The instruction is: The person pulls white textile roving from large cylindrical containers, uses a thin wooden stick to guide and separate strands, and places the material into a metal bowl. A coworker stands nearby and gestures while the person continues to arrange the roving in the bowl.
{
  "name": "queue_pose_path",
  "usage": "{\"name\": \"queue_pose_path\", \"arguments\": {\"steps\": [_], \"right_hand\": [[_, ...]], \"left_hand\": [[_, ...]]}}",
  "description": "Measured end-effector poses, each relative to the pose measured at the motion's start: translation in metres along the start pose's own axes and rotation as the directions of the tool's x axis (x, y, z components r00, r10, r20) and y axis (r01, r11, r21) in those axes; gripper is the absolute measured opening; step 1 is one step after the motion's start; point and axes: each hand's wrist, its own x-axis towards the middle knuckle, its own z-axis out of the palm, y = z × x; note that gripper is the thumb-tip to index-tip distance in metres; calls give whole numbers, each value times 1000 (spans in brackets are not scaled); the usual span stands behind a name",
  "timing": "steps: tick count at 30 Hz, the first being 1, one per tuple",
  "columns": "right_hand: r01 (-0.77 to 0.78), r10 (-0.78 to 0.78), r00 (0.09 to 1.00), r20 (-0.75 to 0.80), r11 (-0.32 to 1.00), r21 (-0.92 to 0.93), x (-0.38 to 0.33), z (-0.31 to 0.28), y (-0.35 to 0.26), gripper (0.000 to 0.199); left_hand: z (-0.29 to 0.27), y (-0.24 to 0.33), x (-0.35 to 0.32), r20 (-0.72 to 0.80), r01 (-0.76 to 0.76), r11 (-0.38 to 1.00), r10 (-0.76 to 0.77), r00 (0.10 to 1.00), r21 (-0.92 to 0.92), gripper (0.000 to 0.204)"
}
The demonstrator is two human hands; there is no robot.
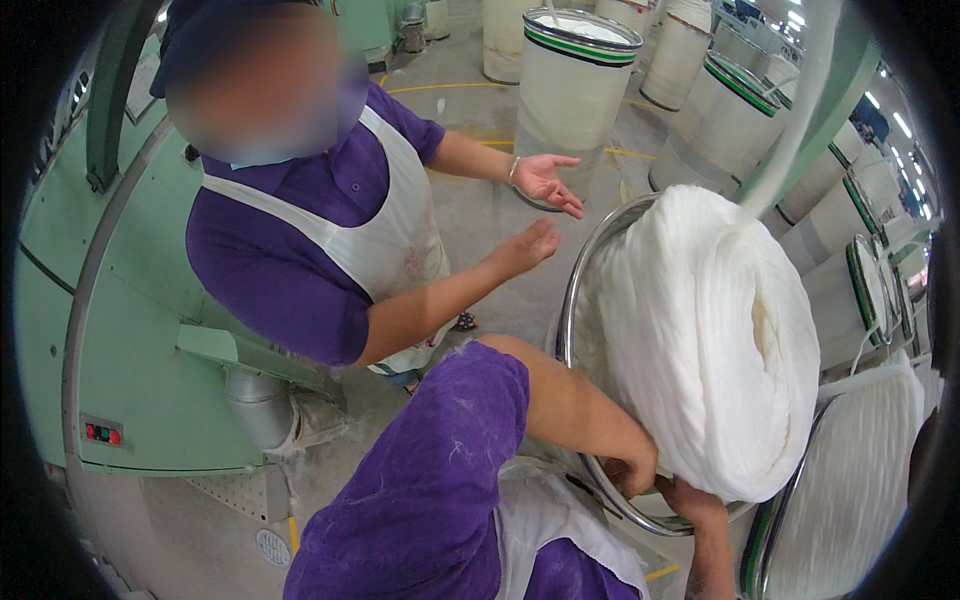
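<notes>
A big coil of soft white fibre sliver [700,350] bulges above a tall round can with a shiny metal rim [570,320]. My left hand [635,470] reaches over the near rim, below the coil. Its fingers are curled downward, and I cannot make out what they hold. Close beside it, my right hand [692,500] comes up from the lower edge against the coil's underside. The sliver and the rim hide most of its fingers. A thick strand of sliver [785,150] runs from the coil up to the top right.
Across the can stands a co-worker in a purple shirt and white apron [375,240], both hands held out, apart from the coil. More fibre cans [575,100] stand behind and right. A sliver-filled can [850,480] is close right; a green machine [170,350] stands left.
</notes>
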Motion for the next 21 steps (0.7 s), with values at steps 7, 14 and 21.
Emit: {"name": "queue_pose_path", "arguments": {"steps": [7, 14, 21], "right_hand": [[31, -31, 1000, 2, 999, -14, 2, 0, 7, 66], [-101, 103, 984, 143, 995, -22, 2, -6, 1, 72], [-59, 67, 985, 157, 997, -50, 1, -4, 6, 76]], "left_hand": [[-10, 10, -20, 34, 119, 993, -120, 992, 25, 45], [-14, 18, -38, -1, 98, 993, -98, 995, 61, 44], [-14, 24, -50, -24, 118, 990, -116, 993, 83, 44]]}}
